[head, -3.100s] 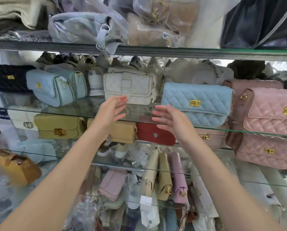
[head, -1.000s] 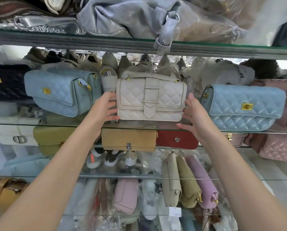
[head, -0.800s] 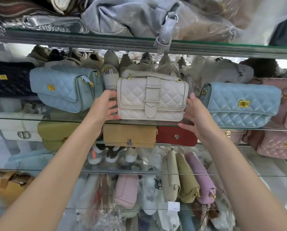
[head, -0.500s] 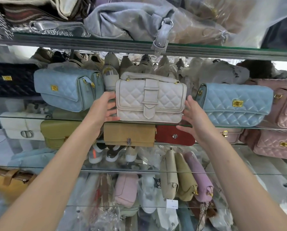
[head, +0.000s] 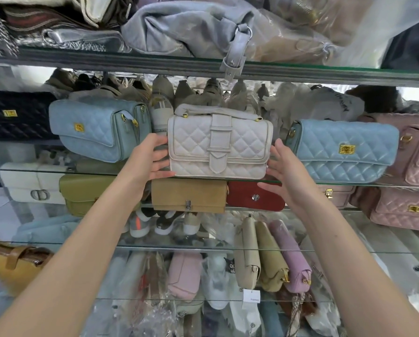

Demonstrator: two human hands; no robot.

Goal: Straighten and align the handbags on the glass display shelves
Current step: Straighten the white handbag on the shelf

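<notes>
A cream quilted handbag with a strap buckle stands upright at the front of the glass shelf, facing me. My left hand presses against its left end, thumb near the bottom edge. On the bag's right end rests my right hand, fingers straight. A light blue quilted bag stands to the left, angled with its side showing. Another light blue bag stands to the right, tilted slightly.
A black quilted bag sits far left and pink quilted bags far right. White, olive, tan and red bags line the shelf below. A grey strap hangs over the upper shelf edge. Shoes stand behind.
Both hands rose from in front of the shelf to the ends of the cream bag and have stayed there. The bag now stands squarer to me, at the shelf front.
</notes>
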